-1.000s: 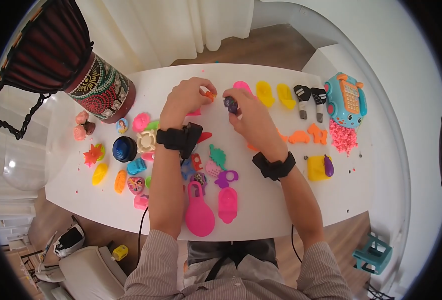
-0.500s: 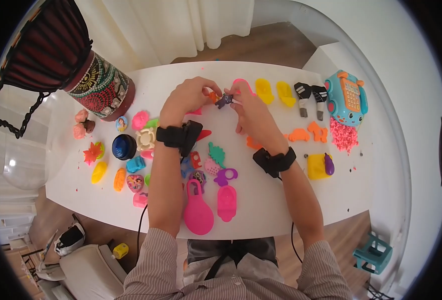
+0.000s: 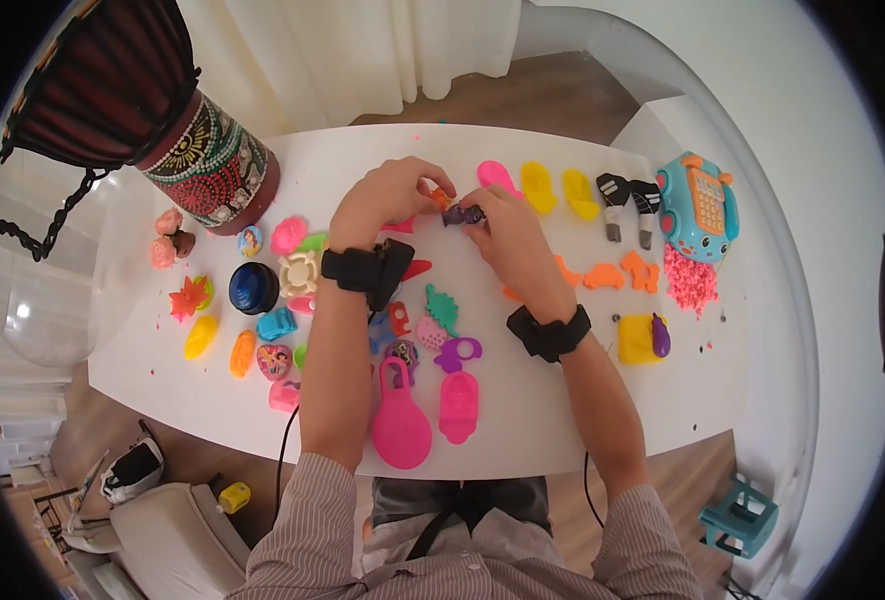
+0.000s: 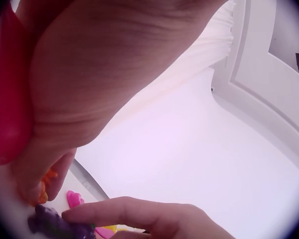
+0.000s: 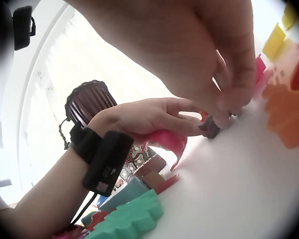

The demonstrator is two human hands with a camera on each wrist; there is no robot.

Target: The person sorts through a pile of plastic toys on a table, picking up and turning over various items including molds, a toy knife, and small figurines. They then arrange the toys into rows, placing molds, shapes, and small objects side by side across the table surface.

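Observation:
In the head view, my left hand pinches a small orange toy figure between thumb and fingers. My right hand holds a small dark purple toy figure by its right end, low over the white table. The two figures are close together, end to end, near the table's far middle. Fingers hide much of the orange one. Below my left palm stands a pink, curved plastic piece, partly covered by that hand in the head view.
Near my arms lie a pink paddle-shaped toy, a green dinosaur shape and a purple elephant shape. Orange shapes, yellow moulds and a toy phone stand to the right. A drum stands far left.
My right hand has brought the purple figure left beside the orange one and turned it from upright to lying lengthwise. My left hand has kept its hold with little movement.

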